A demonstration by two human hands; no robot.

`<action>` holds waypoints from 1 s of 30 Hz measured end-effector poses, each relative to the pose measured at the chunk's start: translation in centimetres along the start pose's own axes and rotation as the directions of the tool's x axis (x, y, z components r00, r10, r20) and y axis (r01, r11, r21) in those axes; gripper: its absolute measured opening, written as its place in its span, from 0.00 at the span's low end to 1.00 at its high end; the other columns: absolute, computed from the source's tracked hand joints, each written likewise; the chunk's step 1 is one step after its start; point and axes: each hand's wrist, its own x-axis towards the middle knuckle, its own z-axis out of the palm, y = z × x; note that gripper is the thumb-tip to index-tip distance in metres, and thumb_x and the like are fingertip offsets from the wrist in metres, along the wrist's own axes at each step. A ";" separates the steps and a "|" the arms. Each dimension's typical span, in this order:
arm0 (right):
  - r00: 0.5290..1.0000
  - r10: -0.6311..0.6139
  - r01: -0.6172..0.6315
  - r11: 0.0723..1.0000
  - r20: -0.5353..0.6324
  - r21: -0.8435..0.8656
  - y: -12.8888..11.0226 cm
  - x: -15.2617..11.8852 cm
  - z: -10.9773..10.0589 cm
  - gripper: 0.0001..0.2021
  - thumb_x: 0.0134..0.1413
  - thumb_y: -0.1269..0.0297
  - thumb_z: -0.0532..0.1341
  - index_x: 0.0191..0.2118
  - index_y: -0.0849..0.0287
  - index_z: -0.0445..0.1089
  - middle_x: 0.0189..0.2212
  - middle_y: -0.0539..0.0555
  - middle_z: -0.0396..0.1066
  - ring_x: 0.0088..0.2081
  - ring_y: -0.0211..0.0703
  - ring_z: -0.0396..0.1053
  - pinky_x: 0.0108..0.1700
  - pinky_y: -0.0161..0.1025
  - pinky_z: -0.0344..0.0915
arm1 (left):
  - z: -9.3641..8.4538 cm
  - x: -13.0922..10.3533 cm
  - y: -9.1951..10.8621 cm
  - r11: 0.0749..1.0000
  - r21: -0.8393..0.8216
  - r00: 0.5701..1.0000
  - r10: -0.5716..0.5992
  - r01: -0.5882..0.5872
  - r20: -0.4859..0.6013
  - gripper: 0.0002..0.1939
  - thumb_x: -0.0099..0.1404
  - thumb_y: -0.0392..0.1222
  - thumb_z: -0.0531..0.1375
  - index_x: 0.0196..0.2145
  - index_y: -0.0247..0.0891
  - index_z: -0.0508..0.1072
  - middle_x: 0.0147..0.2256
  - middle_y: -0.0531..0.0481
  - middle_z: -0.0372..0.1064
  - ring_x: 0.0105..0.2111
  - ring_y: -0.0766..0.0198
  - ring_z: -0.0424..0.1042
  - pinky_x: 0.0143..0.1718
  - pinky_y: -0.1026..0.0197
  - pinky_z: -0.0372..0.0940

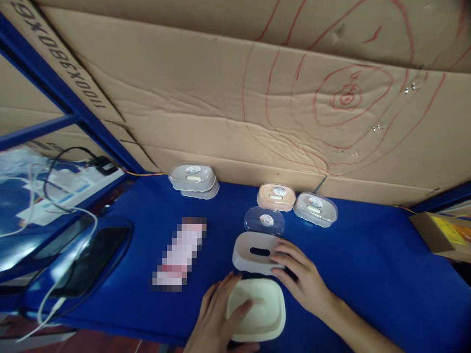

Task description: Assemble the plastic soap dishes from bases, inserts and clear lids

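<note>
A shallow cream-coloured oval tray lies at the front of the blue table. My left hand holds it by its left side, with the thumb reaching inside over the rim. Just behind sits a grey oval cover with a dark slot in its top. The fingers of my right hand are on the cover's right end, the thumb low at its front side. Behind the cover lies a clear plastic lid with a round white sticker.
Farther back stand a peach-coloured box, a grey box and stacked grey boxes, with clear lids. A blurred-out phone-like object lies left. Cables and a power strip fill the far left; a cardboard box stands right.
</note>
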 end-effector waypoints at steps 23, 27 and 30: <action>0.964 -0.207 0.222 0.971 0.164 -0.082 -0.9 0.1 -2.2 0.25 0.68 0.43 0.63 0.58 0.56 0.66 0.51 0.63 0.75 0.51 0.57 0.75 0.55 0.54 0.69 | -2.9 9.1 -0.8 0.599 -0.731 0.926 -0.356 0.328 0.123 0.44 0.53 0.65 0.76 0.62 0.46 0.72 0.62 0.38 0.61 0.63 0.40 0.66 0.65 0.40 0.64; 0.963 -0.224 0.244 0.961 0.148 -0.131 0.0 0.1 -2.0 0.13 0.74 0.63 0.57 0.60 0.54 0.66 0.51 0.62 0.77 0.54 0.54 0.75 0.59 0.55 0.68 | -4.1 11.7 -1.3 0.624 -0.708 0.940 -0.285 0.332 0.189 0.54 0.46 0.63 0.80 0.65 0.46 0.68 0.63 0.37 0.59 0.62 0.40 0.65 0.65 0.38 0.62; 0.969 -0.227 0.239 0.960 0.095 -0.145 0.7 -0.1 -2.0 0.15 0.75 0.63 0.56 0.61 0.53 0.67 0.54 0.62 0.77 0.57 0.56 0.75 0.60 0.57 0.68 | -4.1 13.4 -1.6 0.486 -0.810 0.939 -0.259 0.330 0.227 0.57 0.45 0.61 0.81 0.67 0.47 0.64 0.62 0.38 0.61 0.61 0.41 0.66 0.64 0.38 0.62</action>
